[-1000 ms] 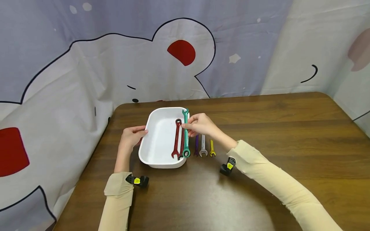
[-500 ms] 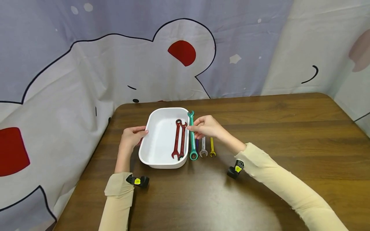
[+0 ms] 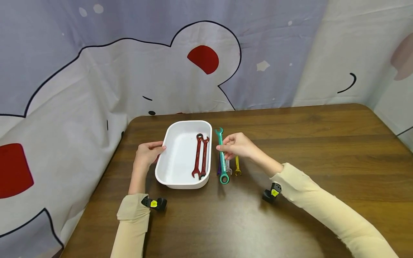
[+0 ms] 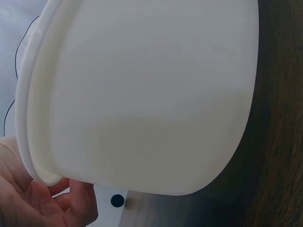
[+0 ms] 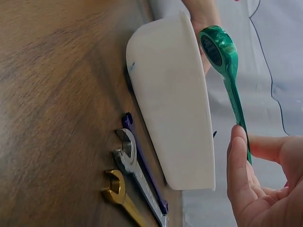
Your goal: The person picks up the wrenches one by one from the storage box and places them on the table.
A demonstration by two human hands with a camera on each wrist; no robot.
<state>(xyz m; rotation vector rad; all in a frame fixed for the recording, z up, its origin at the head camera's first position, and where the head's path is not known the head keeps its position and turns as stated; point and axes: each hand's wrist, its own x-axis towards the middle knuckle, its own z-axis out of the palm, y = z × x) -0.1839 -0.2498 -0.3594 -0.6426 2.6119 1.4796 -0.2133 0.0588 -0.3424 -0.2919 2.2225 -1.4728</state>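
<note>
My left hand point(image 3: 146, 154) grips the left rim of a white plastic basin point(image 3: 175, 154), thumb over the edge and fingers underneath; the left wrist view shows the fingers curled below the rim point(image 4: 28, 137). Inside the basin, along its right side, lie two red combination wrenches, one point(image 3: 197, 156) beside the other point(image 3: 204, 157). Just right of the basin my right hand point(image 3: 238, 146) pinches a green combination wrench point(image 3: 222, 157) between thumb and fingers, raised off the table, ring end toward me. In the right wrist view its ring end point(image 5: 221, 49) appears above the basin's rim.
Under and beside the green wrench, a purple wrench point(image 5: 142, 161), a silver wrench point(image 5: 142, 182) and a yellow wrench point(image 3: 237, 166) lie side by side on the brown wooden table point(image 3: 306, 150). A printed curtain point(image 3: 129, 79) hangs behind the table.
My right hand has carried the green wrench rightward and toward me, from over the basin's right edge to outside it. Both red wrenches now show fully. The left hand stays on the rim.
</note>
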